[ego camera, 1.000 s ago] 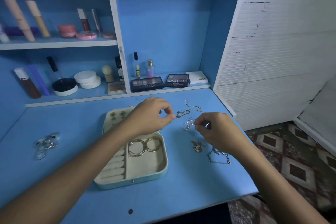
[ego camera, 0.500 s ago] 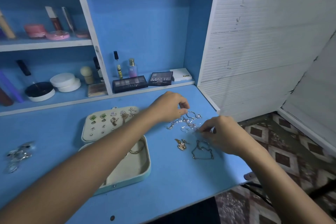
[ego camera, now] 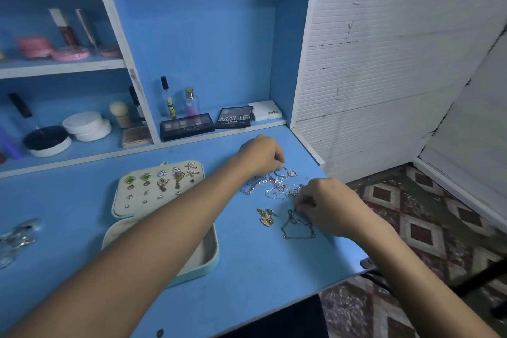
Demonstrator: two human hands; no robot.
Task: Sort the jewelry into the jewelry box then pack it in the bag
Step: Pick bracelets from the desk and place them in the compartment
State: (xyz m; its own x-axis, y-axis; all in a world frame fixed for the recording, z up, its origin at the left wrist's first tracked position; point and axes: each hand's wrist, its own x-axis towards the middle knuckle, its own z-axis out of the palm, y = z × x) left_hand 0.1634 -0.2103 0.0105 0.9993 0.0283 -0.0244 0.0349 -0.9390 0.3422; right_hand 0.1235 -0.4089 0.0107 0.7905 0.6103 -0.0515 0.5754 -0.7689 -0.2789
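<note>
2 hands work a tangle of thin silver chains (ego camera: 274,185) at the blue desk's (ego camera: 247,277) far right: left hand (ego camera: 260,155) pinches its far end, right hand (ego camera: 326,200) its near end, likely untangling. The open pale-green jewelry box (ego camera: 204,261) waits left.

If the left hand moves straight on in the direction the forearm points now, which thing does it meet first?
The left hand points toward the back right corner of the desk. Its fingertips are already at the silver ring atop the tangled silver chains; beyond that, probably the white side panel, though depth is unclear.
</note>
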